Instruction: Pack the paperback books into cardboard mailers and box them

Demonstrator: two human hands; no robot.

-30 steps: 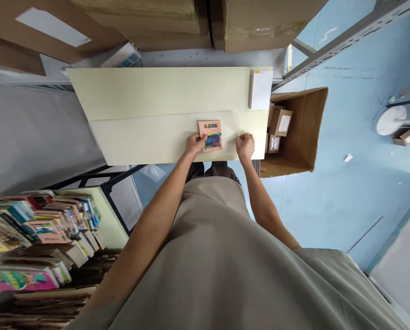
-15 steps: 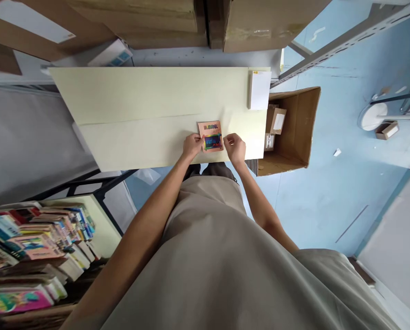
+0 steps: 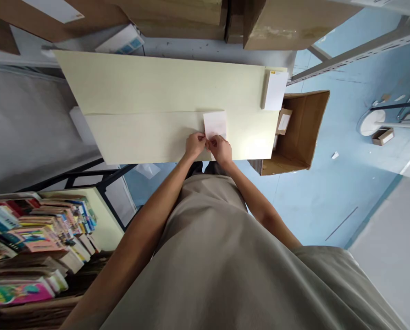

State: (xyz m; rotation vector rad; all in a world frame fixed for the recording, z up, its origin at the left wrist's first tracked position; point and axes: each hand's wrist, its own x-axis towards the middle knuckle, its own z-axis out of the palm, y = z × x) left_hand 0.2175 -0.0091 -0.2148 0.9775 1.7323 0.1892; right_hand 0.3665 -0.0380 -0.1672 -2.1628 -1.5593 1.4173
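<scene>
Both your hands meet at the near edge of a white card on the tabletop.

Your left hand (image 3: 195, 144) and right hand (image 3: 220, 147) pinch the card (image 3: 215, 124) together, fingertips touching; it lies flat on the pale tabletop (image 3: 150, 91), well apart from the white pad (image 3: 274, 90) at the far right corner.

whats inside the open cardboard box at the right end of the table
The open cardboard box on the floor holds a few small brown parcels with white labels, at its left side. The table edge covers more of that side; the visible bottom looks bare.
</scene>
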